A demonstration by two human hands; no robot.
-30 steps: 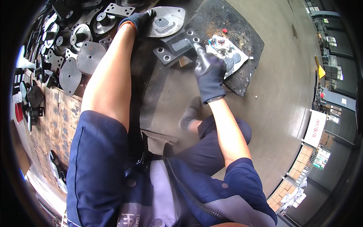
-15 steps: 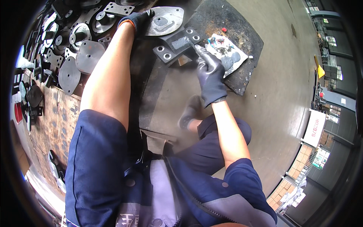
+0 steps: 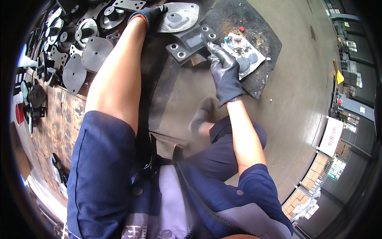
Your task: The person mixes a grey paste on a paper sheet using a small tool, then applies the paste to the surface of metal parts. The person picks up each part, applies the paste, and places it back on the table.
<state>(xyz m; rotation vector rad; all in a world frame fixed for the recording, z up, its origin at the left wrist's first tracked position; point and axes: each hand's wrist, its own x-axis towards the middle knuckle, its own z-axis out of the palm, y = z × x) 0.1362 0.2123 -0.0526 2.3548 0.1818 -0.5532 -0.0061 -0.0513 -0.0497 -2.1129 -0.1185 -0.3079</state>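
Note:
A dark work glove covers my left hand (image 3: 153,18), whose fingers close on the left edge of a flat grey metal plate (image 3: 184,12) with holes and a smeared grey outline. Next to that plate sits a black metal bracket (image 3: 187,47) with ringed holes at its ends and a grey patch in its middle. My gloved right hand (image 3: 225,69) is closed, its fingertips at the bracket's right side. From them a thin dark tool (image 3: 205,38) reaches toward the grey patch; its exact kind is too small to tell. Right of this hand lies a white sheet (image 3: 253,63) with grey paste.
The sheet rests on a dark, stained board (image 3: 264,44), with a small red cap (image 3: 241,29) on it. Many metal plates and flanged parts (image 3: 96,53) crowd the wooden bench (image 3: 59,119) at left. My foot (image 3: 203,113) is below the bracket. Boxes (image 3: 314,171) stand far right.
The whole view has shifted a little, so the parts appear slightly higher and further right. My left hand stays at the plate, and my right hand stays by the bracket with the thin tool.

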